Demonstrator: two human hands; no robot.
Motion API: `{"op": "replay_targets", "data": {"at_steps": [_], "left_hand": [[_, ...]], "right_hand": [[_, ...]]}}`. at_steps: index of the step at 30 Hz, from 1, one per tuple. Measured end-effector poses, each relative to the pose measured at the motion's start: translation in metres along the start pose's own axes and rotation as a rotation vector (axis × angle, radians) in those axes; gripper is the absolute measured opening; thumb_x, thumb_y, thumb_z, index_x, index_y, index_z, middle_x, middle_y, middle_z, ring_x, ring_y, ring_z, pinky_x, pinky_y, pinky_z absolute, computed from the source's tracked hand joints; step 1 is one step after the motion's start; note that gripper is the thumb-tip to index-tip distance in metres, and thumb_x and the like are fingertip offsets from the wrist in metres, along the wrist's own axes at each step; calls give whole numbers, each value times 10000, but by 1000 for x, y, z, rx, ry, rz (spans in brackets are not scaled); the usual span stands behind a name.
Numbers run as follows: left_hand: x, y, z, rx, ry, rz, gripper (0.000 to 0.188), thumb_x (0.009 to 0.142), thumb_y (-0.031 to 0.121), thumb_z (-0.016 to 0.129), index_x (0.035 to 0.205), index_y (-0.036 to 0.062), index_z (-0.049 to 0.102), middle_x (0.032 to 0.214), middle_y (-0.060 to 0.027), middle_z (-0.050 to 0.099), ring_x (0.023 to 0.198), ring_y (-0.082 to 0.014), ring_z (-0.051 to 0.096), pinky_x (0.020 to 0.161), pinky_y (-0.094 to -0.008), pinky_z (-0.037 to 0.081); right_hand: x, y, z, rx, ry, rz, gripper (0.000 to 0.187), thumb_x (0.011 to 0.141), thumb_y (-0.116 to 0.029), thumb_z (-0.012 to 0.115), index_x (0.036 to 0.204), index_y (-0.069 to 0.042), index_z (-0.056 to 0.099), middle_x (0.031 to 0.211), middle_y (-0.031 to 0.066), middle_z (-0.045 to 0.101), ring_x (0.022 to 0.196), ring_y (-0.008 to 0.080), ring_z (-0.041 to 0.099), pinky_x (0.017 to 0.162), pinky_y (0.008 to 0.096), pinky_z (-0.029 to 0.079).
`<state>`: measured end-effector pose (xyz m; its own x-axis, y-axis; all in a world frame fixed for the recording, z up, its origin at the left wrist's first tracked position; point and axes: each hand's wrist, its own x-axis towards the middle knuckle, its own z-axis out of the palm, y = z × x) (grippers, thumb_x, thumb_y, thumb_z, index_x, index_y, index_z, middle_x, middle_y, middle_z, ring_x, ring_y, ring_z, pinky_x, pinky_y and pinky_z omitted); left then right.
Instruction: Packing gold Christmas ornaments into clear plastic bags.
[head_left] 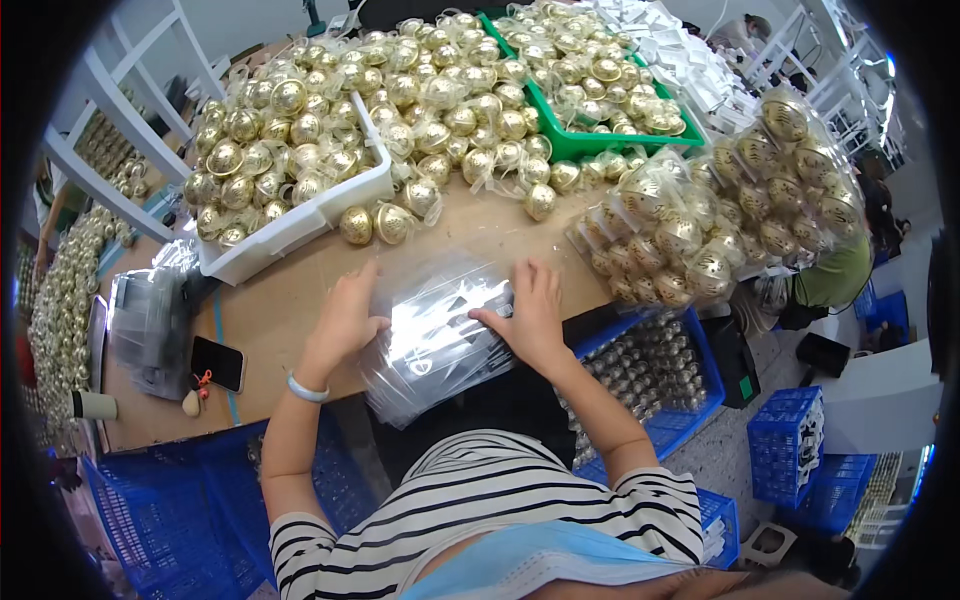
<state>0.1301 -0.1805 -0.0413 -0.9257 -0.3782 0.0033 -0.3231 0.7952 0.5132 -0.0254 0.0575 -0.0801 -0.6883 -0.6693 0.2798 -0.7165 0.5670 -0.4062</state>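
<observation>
Lying at the near edge of the bench (272,318), a stack of clear plastic bags (435,345) is being touched from both sides. At its left, the left hand (345,315) is being held open, fingers parted from thumb; at its right, the right hand (537,315) is being spread likewise, its thumb being rested on top. Beyond, gold openwork balls (356,225) are being held in white (310,230) and green trays (620,146).

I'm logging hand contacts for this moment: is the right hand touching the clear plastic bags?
Touching. In the head view, the right hand has its thumb laid on the clear plastic bags, near their right edge.
</observation>
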Motion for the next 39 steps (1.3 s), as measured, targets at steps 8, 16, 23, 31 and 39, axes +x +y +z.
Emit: {"op": "replay_targets", "data": {"at_steps": [8,16,23,31,39], "left_hand": [[23,6,17,-90,141,48,383,753,18,785,1005,23,496,897,-172,649,717,-343,660,637,-427,502],[16,9,-43,-659,-108,-50,315,863,-50,670,1082,23,456,861,-134,596,742,-240,729,581,-338,557],[-10,7,-76,-831,-116,-94,302,907,-41,660,1132,31,472,928,-51,529,760,-184,718,641,-257,599],[-4,41,-78,-449,-125,65,97,969,59,627,1021,-21,609,754,-65,669,709,-132,705,630,-276,549],[4,85,-89,-136,-16,22,201,1012,184,575,876,37,582,714,-83,679,638,-195,693,520,-320,489]], "right_hand": [[4,-2,1,3,238,-105,835,742,-353,876,1367,49,495,1292,227,489,1193,411,448,1059,496,363],[28,-14,-5,208,330,8,998,669,-344,933,1429,40,415,1193,168,527,1143,347,479,1032,434,387],[54,-20,-26,409,417,-95,621,727,-155,902,1226,36,583,1103,150,619,976,260,598,835,359,504],[50,-56,-38,546,731,-335,345,733,-19,880,1020,-13,688,820,79,669,672,182,636,628,297,520],[40,-39,-46,943,268,-174,158,917,-40,727,1015,-12,608,1115,159,726,895,165,697,800,290,548]]}}
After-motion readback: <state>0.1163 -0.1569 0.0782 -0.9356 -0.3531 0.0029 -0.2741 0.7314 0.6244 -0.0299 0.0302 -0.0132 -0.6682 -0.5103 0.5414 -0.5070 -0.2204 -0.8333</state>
